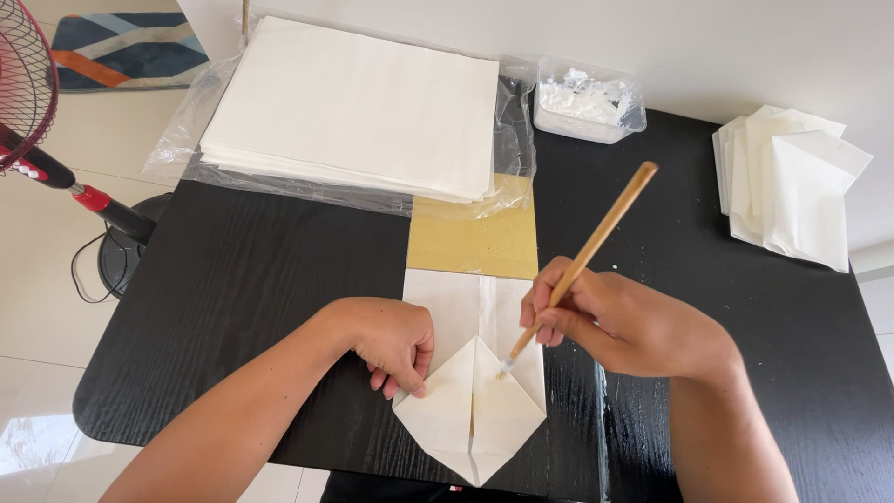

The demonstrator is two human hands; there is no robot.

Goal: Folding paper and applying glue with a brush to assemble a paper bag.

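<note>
— From the head camera, we pin the folded paper (470,410) at the black table's (261,279) near edge with our left hand (396,343), fingers pressing flat, clasping nothing.

— Our right hand (624,321) pinches the wooden brush (579,265); best dab lightly along the centre seam. The paper's long axis runs away from us, its folded point facing us.

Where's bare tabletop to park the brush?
Free: the black table left of the left hand, below the paper stack; also between the right hand and the folded pile. Crowded: centre, around the folded sheet, cardboard and paste tub.
</note>
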